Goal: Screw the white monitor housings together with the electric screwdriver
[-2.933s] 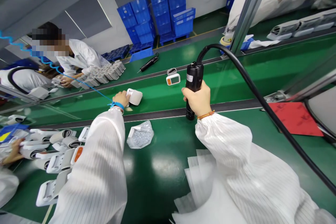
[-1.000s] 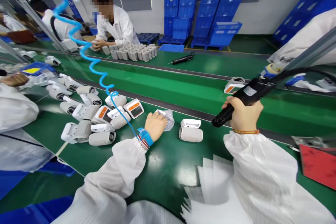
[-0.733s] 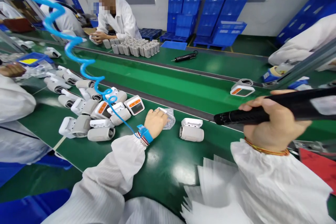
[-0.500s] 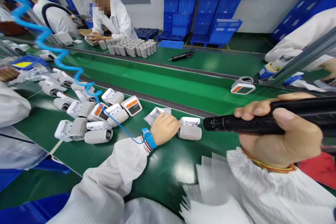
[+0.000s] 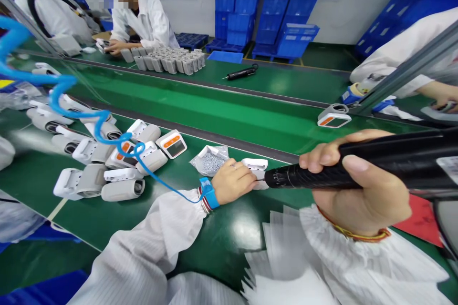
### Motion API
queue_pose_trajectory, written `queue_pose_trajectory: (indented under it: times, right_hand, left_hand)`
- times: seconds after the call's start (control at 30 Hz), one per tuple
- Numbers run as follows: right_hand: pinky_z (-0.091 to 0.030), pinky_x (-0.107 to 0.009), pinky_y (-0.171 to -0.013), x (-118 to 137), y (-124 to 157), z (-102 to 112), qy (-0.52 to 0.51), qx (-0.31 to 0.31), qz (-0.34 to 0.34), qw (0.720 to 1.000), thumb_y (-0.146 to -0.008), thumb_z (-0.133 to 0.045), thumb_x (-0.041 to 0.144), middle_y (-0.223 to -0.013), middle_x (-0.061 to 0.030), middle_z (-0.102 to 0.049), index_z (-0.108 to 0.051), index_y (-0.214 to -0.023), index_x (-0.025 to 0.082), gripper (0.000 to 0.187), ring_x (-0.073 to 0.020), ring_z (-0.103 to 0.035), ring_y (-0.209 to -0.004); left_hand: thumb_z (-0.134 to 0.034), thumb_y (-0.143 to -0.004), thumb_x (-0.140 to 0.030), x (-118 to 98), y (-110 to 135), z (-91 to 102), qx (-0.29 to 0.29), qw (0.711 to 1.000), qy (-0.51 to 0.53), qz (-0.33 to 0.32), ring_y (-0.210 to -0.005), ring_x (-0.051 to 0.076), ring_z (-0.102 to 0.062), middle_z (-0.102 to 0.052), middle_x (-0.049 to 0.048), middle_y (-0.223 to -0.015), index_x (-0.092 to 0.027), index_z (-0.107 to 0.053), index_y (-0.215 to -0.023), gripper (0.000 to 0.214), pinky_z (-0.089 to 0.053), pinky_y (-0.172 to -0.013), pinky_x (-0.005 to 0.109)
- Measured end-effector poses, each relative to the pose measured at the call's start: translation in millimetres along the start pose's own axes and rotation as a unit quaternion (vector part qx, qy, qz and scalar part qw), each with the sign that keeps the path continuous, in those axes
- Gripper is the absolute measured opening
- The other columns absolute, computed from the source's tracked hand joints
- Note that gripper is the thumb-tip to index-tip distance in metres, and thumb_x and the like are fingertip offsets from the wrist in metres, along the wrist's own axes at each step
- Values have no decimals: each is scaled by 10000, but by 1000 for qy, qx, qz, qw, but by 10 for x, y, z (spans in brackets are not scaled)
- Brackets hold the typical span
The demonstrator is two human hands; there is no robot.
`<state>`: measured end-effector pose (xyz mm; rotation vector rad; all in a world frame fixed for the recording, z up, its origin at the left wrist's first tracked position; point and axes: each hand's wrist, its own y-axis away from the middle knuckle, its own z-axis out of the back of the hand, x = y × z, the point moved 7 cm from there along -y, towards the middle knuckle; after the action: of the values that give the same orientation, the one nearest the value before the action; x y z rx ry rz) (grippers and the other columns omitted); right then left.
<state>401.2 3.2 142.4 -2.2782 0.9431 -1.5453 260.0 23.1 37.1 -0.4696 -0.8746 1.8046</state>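
My right hand (image 5: 361, 186) is wrapped round a black electric screwdriver (image 5: 315, 176), which points left. Its thin bit ends at the fingertips of my left hand (image 5: 234, 181). Those fingers are pinched together; anything between them is too small or hidden to make out. Behind the fingers and bit lies a white blood pressure monitor (image 5: 255, 164) with a rolled grey cuff, the cuff partly covered by my hand and the screwdriver. Just left of it, an open plastic bag of small silvery screws (image 5: 213, 162) rests on the green bench. A blue wrist strap (image 5: 208, 193) circles my left wrist.
Several cuffed monitors (image 5: 123, 183) cluster at the left, below a coiled blue cord (image 5: 103, 119). Thin white sheets (image 5: 282, 257) lie in front. Beyond the green channel (image 5: 200, 107) are another screwdriver (image 5: 241, 74), rows of grey cuffs (image 5: 171, 61) and a co-worker (image 5: 150, 14).
The screwdriver has moved left and its bit now meets my left fingertips. My left hand has shifted slightly right, in front of the monitor. The view has turned a little.
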Motion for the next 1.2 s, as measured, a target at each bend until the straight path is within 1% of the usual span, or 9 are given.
queue_pose_trajectory:
  times: [0.3,0.37,0.4,0.47,0.5,0.57,0.73,0.87,1.2]
  right_hand:
    - [-456,-299,-466,64,71,-90,4,36,44,998,-700,-688,189,-583,17,-588,-624,-873,201,185,-134,-543,-474]
    - [-453,-307,-464,90,79,-91,19,39,58,997,-699,-688,191,-579,19,-584,-626,-870,199,183,-140,-544,-472]
    - [-453,-311,-465,104,74,-83,27,38,63,997,-695,-690,189,-579,19,-585,-628,-869,201,186,-143,-545,-472]
    - [-452,-320,-464,129,51,-48,36,32,69,996,-686,-697,182,-580,18,-586,-633,-869,208,195,-149,-546,-471]
    - [-451,-325,-464,139,35,-22,39,26,70,996,-683,-701,181,-580,17,-585,-636,-868,212,198,-151,-544,-471]
    - [-445,-333,-460,157,2,28,48,12,73,996,-681,-710,199,-575,18,-580,-639,-857,221,191,-153,-536,-463]
    - [-439,-340,-460,118,-23,67,60,-2,73,995,-670,-710,190,-582,26,-570,-618,-845,220,200,-155,-533,-460]
    - [-452,-322,-480,-18,16,57,76,-3,49,996,-688,-693,189,-598,33,-573,-586,-860,207,204,-144,-545,-471]
    - [-474,-297,-514,-224,41,66,98,24,29,994,-728,-663,172,-618,33,-594,-567,-916,193,212,-132,-573,-507]
  left_hand:
    - [-449,-986,-319,25,61,-26,-16,995,74,62,-662,145,-544,-629,7,-691,-181,-602,-788,286,-383,-628,305]
    - [-498,-955,-420,50,83,-61,-9,991,96,94,-770,173,-587,-661,35,-798,-178,-621,-920,274,-438,-701,321]
    - [-544,-905,-516,75,94,-90,0,988,98,117,-873,207,-603,-672,73,-916,-166,-609,-1046,383,-463,-769,352]
    - [-645,-715,-707,129,117,-183,35,982,82,167,-1121,318,-551,-593,178,-1201,-126,-466,-1311,851,-452,-923,466]
    - [-700,-612,-745,144,127,-249,63,979,69,181,-1218,373,-487,-517,219,-1307,-111,-368,-1393,1059,-419,-981,524]
    - [-810,-514,-673,135,144,-400,126,973,51,185,-1312,425,-392,-443,239,-1372,-111,-243,-1456,1234,-354,-1050,587]
    - [-819,-642,-388,67,189,-632,196,957,73,201,-1139,340,-548,-537,147,-1180,-157,-252,-1433,1001,-474,-958,507]
    - [-783,-664,-398,19,203,-634,204,947,128,214,-1006,286,-575,-527,101,-1122,-190,-319,-1383,880,-537,-818,438]
    - [-778,-657,-495,4,190,-603,213,947,136,196,-922,270,-569,-522,91,-1054,-170,-389,-1334,846,-535,-758,435]
